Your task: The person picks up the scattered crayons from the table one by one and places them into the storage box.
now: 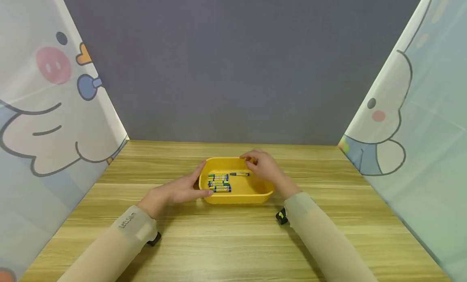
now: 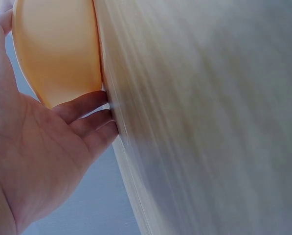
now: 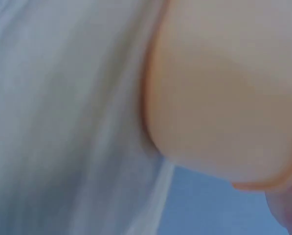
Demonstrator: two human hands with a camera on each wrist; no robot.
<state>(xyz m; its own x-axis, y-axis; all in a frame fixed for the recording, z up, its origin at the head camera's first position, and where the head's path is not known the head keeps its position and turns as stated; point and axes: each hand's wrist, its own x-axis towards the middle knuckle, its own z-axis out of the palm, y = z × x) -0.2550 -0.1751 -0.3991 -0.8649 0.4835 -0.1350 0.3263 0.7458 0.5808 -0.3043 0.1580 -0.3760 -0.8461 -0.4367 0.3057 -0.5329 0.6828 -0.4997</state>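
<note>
A yellow plastic box [image 1: 237, 199] stands on the table, with crayons [image 1: 220, 184] in yellow and blue wrappers lying side by side at its left. One more crayon [image 1: 239, 174] lies apart from them, towards the back wall. My left hand [image 1: 186, 188] spans the box's left end, its thumb reaching over the front rim. In the left wrist view, that hand's lower fingertips [image 2: 104, 129] touch the tabletop beside the box. At the back right rim is my right hand [image 1: 263, 166], fingers bent, thumb and forefinger apart with nothing visible between them. The right wrist view shows only a sliver of it.
The box stands on a wood-grain table [image 1: 219, 241]. A dark grey panel [image 1: 233, 71] rises behind the table, and printed cartoon curtains [image 1: 47, 124] hang at both sides. Small black devices [image 1: 281, 216] are worn under the wrists.
</note>
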